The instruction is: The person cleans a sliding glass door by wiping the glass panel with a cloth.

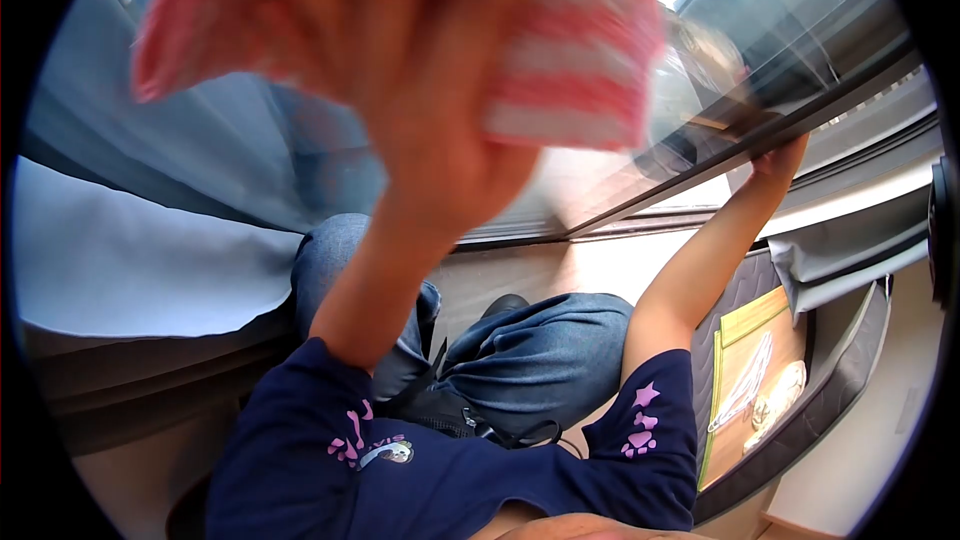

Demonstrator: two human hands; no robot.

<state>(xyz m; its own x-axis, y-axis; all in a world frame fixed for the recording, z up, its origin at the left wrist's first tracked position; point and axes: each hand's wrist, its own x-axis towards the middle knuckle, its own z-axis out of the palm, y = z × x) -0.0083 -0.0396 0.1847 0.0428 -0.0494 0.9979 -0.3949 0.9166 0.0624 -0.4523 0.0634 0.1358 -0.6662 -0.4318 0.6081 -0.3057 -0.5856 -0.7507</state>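
Spread over a pink-and-white striped cloth (580,90), my left hand (440,120) is raised high and close to the camera. Motion smears its fingers, which lie along the cloth and keep it up in front of the window glass (790,20). My right hand (777,158) reaches out to the right, its fingers hooked at the dark edge of the window frame (680,180). The far side of that grip is partly hidden. A blurred reflection shows in the pane beside the cloth.
Pale blue curtain fabric (150,250) hangs at the left. My bent knees in jeans (550,350) are close to the window sill. At the right sits a grey quilted fabric box (840,420), with a white bundled cord (742,390) and a beige coil (778,405) inside.
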